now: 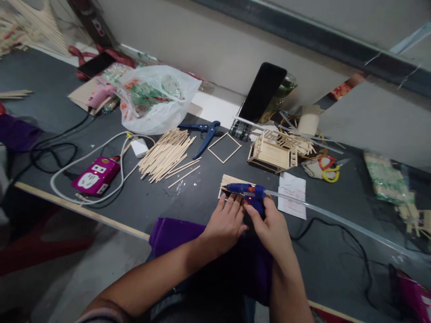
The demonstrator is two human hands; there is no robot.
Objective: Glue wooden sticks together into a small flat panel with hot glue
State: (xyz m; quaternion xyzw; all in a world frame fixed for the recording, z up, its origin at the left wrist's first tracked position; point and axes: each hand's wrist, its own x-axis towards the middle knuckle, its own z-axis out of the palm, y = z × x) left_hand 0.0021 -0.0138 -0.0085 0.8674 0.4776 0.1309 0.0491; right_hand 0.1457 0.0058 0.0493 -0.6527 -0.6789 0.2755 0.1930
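Note:
A blue hot glue gun (pixel 252 192) with a long clear glue stick (pixel 323 210) in its back is in my right hand (pixel 273 224), which is closed around its handle. Its dark nozzle points left, over a small panel of thin wooden sticks (pixel 232 179) laid side by side. My left hand (pixel 226 220) rests at the panel's near edge, fingers stretched out just below the nozzle. The gun and my fingers cover part of the panel. Beyond it lie a square stick frame (pixel 225 148) and a small wooden stick model (pixel 273 152).
Loose sticks (pixel 166 154) lie left of centre, beside a blue-handled cutter (pixel 206 139). A purple power outlet box (pixel 96 176) with a white cable sits further left. A phone (pixel 264 92) leans upright behind. Scissors (pixel 330 169) and a paper note (pixel 292 195) lie right.

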